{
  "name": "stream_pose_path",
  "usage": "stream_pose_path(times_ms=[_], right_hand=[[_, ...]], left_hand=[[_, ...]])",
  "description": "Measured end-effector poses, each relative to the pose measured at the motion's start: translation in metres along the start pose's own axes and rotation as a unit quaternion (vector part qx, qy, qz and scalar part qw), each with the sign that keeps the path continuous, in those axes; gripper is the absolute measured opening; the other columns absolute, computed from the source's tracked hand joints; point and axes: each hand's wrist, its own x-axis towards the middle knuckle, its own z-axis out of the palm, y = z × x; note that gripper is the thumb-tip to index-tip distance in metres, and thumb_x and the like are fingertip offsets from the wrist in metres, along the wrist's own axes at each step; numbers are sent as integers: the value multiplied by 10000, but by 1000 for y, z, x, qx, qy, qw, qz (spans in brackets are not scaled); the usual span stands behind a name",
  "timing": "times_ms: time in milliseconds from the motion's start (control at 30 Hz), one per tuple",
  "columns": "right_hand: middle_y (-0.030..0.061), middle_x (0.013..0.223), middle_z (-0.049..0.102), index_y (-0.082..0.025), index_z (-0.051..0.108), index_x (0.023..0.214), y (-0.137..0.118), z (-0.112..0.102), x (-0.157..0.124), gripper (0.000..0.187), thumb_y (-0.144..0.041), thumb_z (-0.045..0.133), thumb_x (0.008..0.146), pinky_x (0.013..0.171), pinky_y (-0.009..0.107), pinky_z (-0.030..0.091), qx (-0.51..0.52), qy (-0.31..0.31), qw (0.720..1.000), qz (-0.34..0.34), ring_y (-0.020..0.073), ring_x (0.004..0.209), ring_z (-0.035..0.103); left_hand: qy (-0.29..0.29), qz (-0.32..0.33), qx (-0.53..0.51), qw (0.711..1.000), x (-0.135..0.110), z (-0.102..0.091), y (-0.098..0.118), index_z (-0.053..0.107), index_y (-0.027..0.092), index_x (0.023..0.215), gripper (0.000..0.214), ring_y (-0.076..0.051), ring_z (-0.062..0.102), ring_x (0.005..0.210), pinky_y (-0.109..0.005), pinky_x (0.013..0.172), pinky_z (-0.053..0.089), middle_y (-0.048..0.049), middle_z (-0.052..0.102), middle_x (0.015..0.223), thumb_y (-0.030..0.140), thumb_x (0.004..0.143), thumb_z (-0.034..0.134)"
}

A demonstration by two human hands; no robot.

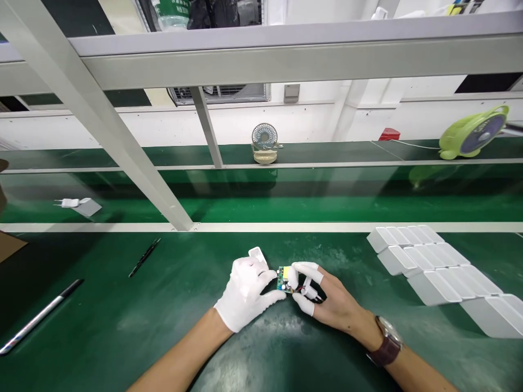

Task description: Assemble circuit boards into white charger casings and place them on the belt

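Note:
My left hand, in a white glove, is closed with its thumb and index finger at the left edge of a small green circuit board. A white plastic case shows beyond its knuckles, partly hidden by the hand. My right hand, with white finger cots on several fingertips, pinches the board's right side. A white plug piece with two pins sits by the right fingers, and dark and red wires show between it and the board. Both hands are just above the green table.
Rows of white plastic cases stand on the right of the green table. A black pen and a silver stick lie at left. A metal frame post slants down. Behind are a small fan and a white plug.

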Motion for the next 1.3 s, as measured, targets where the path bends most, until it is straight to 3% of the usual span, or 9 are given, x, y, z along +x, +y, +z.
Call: stream_pose_path(times_ms=[67,167,267,367,467,633,967,1300], right_hand=[[94,1214,635,-261,436,1429,1,-4,2,569,-190,619,894,879,379,601,-16,-29,999,19,209,972,676],[104,1218,651,-238,440,1422,2,-10,4,567,-226,638,891,1041,500,519,-70,-68,995,19,285,1202,603],[118,1260,629,-221,444,1416,2,-13,4,538,-230,628,911,1159,569,387,-99,-102,990,-9,288,1271,552],[161,1398,520,-203,467,1402,3,-10,2,497,-264,625,935,1174,579,358,-129,-110,985,-37,309,1381,436],[203,1452,446,-173,453,1419,4,-3,0,525,-302,635,944,1157,600,373,-155,-98,981,-71,341,1436,351],[183,1336,540,-177,477,1390,2,5,0,446,-223,600,964,1175,625,340,-165,-86,977,-104,315,1386,431],[169,1358,552,-199,479,1417,-10,12,7,486,-121,546,942,1139,639,373,-194,-100,972,-83,314,1309,507],[156,1325,598,-214,524,1370,-21,13,17,459,-93,528,927,1026,556,470,-157,-114,981,-19,297,1271,541]], left_hand=[[-46,0,24,999,2,0,2,696,215,907,290,-224,627,801,-407,730,430,-35,693,854,491,828,736],[-86,12,54,995,2,1,5,721,221,851,291,-277,624,936,-434,745,447,-70,699,1090,510,820,731],[-91,8,52,994,0,4,6,748,241,874,289,-370,530,1216,-540,939,433,-68,610,1354,518,793,753],[-86,-12,39,995,-4,9,5,754,241,865,334,-399,421,1349,-587,1074,350,-60,553,1438,563,773,755],[-85,-32,30,995,-5,14,3,753,244,832,321,-398,397,1379,-593,1096,329,-54,533,1462,558,763,765],[-81,-47,5,996,-4,16,4,767,257,855,269,-390,395,1385,-600,1113,322,-55,550,1436,503,749,788],[-89,-35,-20,995,-2,14,6,763,241,933,220,-368,402,1384,-605,1146,300,-73,553,1423,419,805,749],[-78,-14,-35,996,-9,23,6,735,168,936,215,-352,437,1371,-556,1126,355,-130,562,1401,365,862,692]])
